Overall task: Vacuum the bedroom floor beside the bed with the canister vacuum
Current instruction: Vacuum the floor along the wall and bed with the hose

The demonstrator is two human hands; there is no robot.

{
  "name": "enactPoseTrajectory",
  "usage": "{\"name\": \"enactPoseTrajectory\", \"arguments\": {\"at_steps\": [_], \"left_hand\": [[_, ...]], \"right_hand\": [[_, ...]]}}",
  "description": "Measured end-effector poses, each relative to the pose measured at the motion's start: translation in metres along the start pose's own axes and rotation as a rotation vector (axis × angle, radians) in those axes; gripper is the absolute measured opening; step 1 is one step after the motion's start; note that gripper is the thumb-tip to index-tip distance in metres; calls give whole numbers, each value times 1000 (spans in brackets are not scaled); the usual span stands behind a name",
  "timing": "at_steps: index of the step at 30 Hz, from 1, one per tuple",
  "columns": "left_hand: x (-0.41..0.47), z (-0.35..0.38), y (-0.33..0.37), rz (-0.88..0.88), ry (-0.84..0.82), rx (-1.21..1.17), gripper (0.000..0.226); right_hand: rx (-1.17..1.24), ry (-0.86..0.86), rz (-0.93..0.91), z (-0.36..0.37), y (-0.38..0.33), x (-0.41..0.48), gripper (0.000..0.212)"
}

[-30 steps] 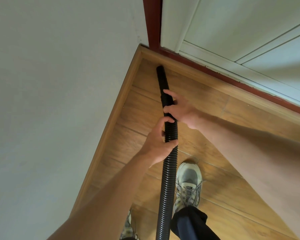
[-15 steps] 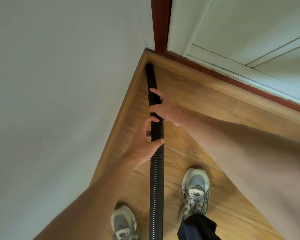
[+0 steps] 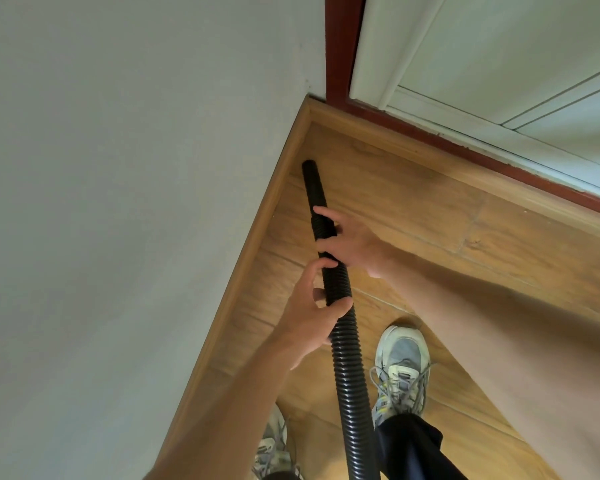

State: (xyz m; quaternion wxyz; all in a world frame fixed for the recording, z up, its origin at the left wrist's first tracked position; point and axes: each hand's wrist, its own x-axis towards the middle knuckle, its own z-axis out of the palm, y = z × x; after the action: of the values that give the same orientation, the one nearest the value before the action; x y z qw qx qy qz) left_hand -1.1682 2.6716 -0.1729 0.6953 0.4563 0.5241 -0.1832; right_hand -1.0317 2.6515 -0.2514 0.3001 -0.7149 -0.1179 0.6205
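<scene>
Two hands on the black vacuum hose (image 3: 345, 368); right hand (image 3: 352, 242) higher up, at the joint where the ribbed length meets the smooth end tube, fingers (image 3: 326, 212) curled round it from the right side, grasping; left hand (image 3: 309, 320) just below, close under the right, thumb over the front and fingers (image 3: 321, 263) hooked round the ribbed part, likewise grasping. Hose tip (image 3: 310, 167) low over the floor (image 3: 430, 216), just beside the wooden skirting (image 3: 267, 216) along the pale wall (image 3: 118, 202) on the left, short of the corner; contact between tip and boards impossible to tell. Corner closed off by a dark red door frame (image 3: 336, 46) and a white door (image 3: 499, 46); red threshold strip (image 3: 465, 147) running off to the right. Open wood-grain boards to the right of the hose, between it and that strip. Grey-and-white laced shoe (image 3: 400, 368) just right of the hose, dark trouser leg (image 3: 409, 441) above it; second shoe (image 3: 272, 448) at the bottom edge, left of the hose, partly hidden by the left forearm (image 3: 222, 410). Hose running down and off the bottom edge.
</scene>
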Motion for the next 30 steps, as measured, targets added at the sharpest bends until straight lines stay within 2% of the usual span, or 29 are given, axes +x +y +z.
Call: {"name": "enactPoseTrajectory", "arguments": {"at_steps": [8, 18, 24, 30], "left_hand": [[-33, -18, -36, -86, 96, -103, 51], [-77, -14, -87, -208, 124, -192, 53], [-84, -18, -94, -174, 125, -192, 55], [-64, -23, -72, -75, 109, -119, 56]], "right_hand": [[-71, -80, 24, 53, 10, -13, 80], [-236, -220, 31, 100, 46, -45, 79], [-189, -200, 30, 106, 47, -49, 80], [-142, -78, 19, 87, 26, -35, 80]]}}
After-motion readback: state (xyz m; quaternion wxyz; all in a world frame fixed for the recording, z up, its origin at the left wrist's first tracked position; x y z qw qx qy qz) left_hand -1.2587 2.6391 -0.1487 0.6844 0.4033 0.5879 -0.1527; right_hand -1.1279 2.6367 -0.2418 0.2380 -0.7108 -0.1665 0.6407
